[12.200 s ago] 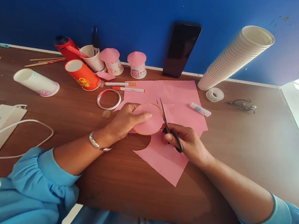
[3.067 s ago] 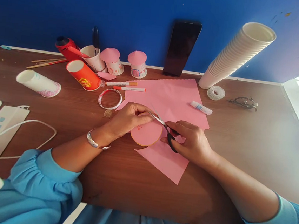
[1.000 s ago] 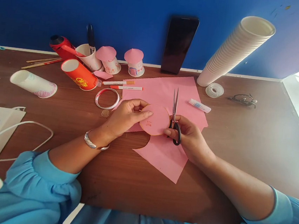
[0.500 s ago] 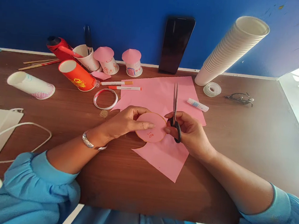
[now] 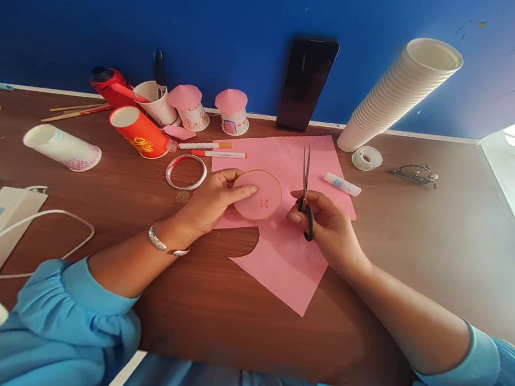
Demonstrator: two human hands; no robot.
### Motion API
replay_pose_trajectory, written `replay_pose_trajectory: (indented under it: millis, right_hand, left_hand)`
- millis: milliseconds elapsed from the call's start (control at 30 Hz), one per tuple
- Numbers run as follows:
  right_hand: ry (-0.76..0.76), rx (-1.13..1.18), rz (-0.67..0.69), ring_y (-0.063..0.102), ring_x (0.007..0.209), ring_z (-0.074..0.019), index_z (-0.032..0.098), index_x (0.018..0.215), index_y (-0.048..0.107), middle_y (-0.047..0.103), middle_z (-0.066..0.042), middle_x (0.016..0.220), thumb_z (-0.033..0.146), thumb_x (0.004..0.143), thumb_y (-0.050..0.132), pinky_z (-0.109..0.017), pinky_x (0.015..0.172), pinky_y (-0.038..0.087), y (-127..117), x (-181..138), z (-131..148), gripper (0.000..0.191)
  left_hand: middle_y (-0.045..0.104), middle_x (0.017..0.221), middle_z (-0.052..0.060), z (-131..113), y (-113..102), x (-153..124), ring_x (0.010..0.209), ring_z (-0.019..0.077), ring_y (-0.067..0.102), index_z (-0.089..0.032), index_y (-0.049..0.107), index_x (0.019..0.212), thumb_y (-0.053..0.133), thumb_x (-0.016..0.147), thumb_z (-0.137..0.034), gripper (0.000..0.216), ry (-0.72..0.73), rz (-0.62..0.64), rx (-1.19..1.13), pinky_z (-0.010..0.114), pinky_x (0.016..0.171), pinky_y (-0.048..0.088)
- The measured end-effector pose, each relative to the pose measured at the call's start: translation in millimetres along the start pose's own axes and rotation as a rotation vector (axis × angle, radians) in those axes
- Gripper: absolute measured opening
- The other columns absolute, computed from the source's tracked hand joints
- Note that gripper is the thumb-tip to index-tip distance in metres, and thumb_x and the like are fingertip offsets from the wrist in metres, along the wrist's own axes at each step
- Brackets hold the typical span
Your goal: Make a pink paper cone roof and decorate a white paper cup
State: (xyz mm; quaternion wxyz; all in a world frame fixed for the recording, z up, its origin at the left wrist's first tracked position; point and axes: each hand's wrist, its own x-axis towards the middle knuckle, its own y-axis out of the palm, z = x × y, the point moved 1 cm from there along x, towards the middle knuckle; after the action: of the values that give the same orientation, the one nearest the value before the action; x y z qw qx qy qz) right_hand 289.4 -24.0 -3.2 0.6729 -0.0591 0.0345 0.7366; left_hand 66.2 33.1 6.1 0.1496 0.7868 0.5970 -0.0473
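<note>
Between thumb and fingers, my left hand (image 5: 215, 200) grips the left edge of a pink paper circle (image 5: 259, 202). The circle has a yellowish outline and a small reddish drawing near its lower part. My right hand (image 5: 327, 224) is closed around the black handles of a pair of scissors (image 5: 305, 191), whose blades point away from me and look nearly together. A gap separates the scissors from the circle. Under both hands lies a larger sheet of pink paper (image 5: 286, 274) with a curved cut-out in its near left edge.
A glue stick (image 5: 343, 184) and two markers (image 5: 219, 153) lie on the sheet or its edge. Behind stand cups with pink cone roofs (image 5: 230, 111), a phone (image 5: 306, 85) and a tall stack of paper cups (image 5: 398, 97). Tape rolls (image 5: 186, 172), glasses (image 5: 414, 173) and a power strip (image 5: 3, 229) sit around.
My left hand has lifted the paper circle away from me and slightly left, off the fingers of my right hand. The view has shifted slightly. The scissors remain in my right hand.
</note>
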Motion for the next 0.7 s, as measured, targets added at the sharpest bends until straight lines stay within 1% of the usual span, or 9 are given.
replay_pose_trajectory:
  millis: [100, 200, 367, 567, 633, 700]
  right_hand:
    - [0.033, 0.000, -0.027, 0.057, 0.063, -0.0113, 0.023, 0.109, 0.056, 0.068, 0.003, 0.077, 0.046, 0.074, 0.086, -0.026, 0.054, 0.040, -0.1, 1.0, -2.7, 0.052]
    - [0.043, -0.001, -0.047, 0.058, 0.063, -0.0116, 0.024, 0.103, 0.052, 0.069, 0.003, 0.077, 0.046, 0.072, 0.087, -0.026, 0.054, 0.039, -0.6, 2.3, -4.3, 0.052]
    - [0.057, -0.029, -0.040, 0.056, 0.063, -0.0122, 0.023, 0.102, 0.055, 0.066, 0.004, 0.071, 0.048, 0.070, 0.088, -0.026, 0.055, 0.039, 0.3, 1.5, -2.7, 0.053]
    - [0.066, -0.044, -0.028, 0.058, 0.066, -0.0138, 0.024, 0.102, 0.057, 0.067, 0.003, 0.072, 0.051, 0.070, 0.087, -0.026, 0.057, 0.040, 1.4, 0.4, -1.3, 0.052]
    - [0.078, -0.035, -0.027, 0.059, 0.068, -0.0142, 0.024, 0.103, 0.057, 0.069, 0.002, 0.074, 0.051, 0.068, 0.088, -0.026, 0.058, 0.041, 1.7, 0.1, -0.9, 0.053]
    - [0.088, -0.030, -0.020, 0.060, 0.070, -0.0147, 0.024, 0.103, 0.057, 0.070, 0.002, 0.076, 0.050, 0.067, 0.089, -0.027, 0.059, 0.042, 2.1, -0.3, -0.5, 0.054]
  left_hand:
    - [0.069, 0.078, -0.001, 0.3, 0.1, 0.3, 0.072, 0.0137, 0.061, -0.017, 0.068, 0.080, 0.088, 0.067, -0.035, 0.031, -0.003, -0.012, -0.023, 0.027, 0.070, 0.051]
    - [0.069, 0.077, 0.000, 0.2, 0.1, 0.3, 0.074, 0.0158, 0.063, -0.017, 0.066, 0.081, 0.085, 0.069, -0.035, 0.029, 0.000, -0.019, -0.008, 0.030, 0.071, 0.052]
    - [0.071, 0.081, 0.001, 0.1, 1.0, -0.1, 0.077, 0.0165, 0.064, -0.017, 0.065, 0.084, 0.084, 0.069, -0.035, 0.030, -0.015, -0.016, -0.029, 0.031, 0.074, 0.054]
    - [0.071, 0.080, -0.001, 1.3, 1.6, 0.6, 0.075, 0.0153, 0.064, -0.017, 0.066, 0.083, 0.086, 0.071, -0.032, 0.027, -0.004, -0.028, -0.105, 0.028, 0.070, 0.053]
    - [0.072, 0.083, 0.000, 3.2, 0.5, 2.1, 0.078, 0.0169, 0.065, -0.019, 0.068, 0.089, 0.084, 0.075, -0.033, 0.025, 0.000, -0.011, -0.121, 0.030, 0.072, 0.054]
    - [0.073, 0.089, 0.001, 5.1, -1.4, 4.2, 0.085, 0.0189, 0.067, -0.020, 0.069, 0.096, 0.081, 0.080, -0.034, 0.024, 0.029, 0.004, -0.118, 0.033, 0.077, 0.055]
